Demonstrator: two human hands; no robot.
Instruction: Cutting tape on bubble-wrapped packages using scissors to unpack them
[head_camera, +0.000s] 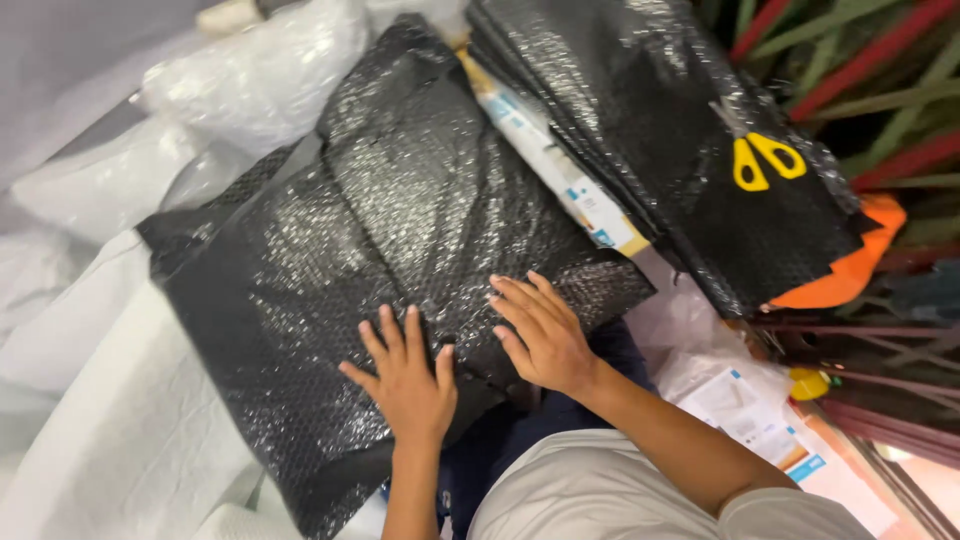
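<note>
Both hands lie flat with fingers spread, gripping nothing. The left hand (405, 380) and right hand (540, 335) press side by side on the black bubble wrap bundle (400, 230), likely to keep it flat. Beyond the right hand, yellow scissors (765, 160) rest on a black stack (650, 110) (the bundle's contents stay hidden).
</note>
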